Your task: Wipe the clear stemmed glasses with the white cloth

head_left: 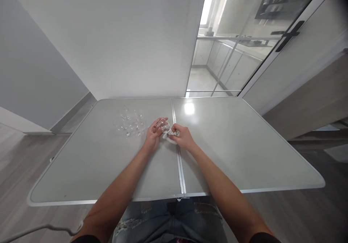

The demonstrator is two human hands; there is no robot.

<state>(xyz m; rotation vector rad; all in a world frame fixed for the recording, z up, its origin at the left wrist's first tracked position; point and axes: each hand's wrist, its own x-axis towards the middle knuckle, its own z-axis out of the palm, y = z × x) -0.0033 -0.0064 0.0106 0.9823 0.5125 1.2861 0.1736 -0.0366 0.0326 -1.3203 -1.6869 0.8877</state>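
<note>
Reaching forward over the pale tabletop (231,145), slanting the left forearm (133,174) up toward the right and the right forearm (217,170) up toward the left, bringing the two close together near the metal seam (180,170). Holding both wrists almost in line with the forearms and spreading the arms wider apart toward the body. Cupping a clear glass (165,126) in the left grip (152,133), wrapping bent fingers about it from the left and the far side and facing the palm inward. Pinching a bunched white cloth (170,138) in the right grip (184,137), curling the fingers into a loose fist and pointing the knuckles forward. Setting the cloth against the near right side of the glass, just left of the seam, while spanning the seam with the right grip. Showing the glass too small and see-through for judging its tilt, and leaving any contact with the tabletop impossible to tell. Resting to the left of the left grip, gathering close together on the tabletop: several pieces of clear glassware (132,124), blurring into one another. Wearing ripped jeans (168,221) below the near edge and dark sleeves (262,237) high on the arms.
</note>
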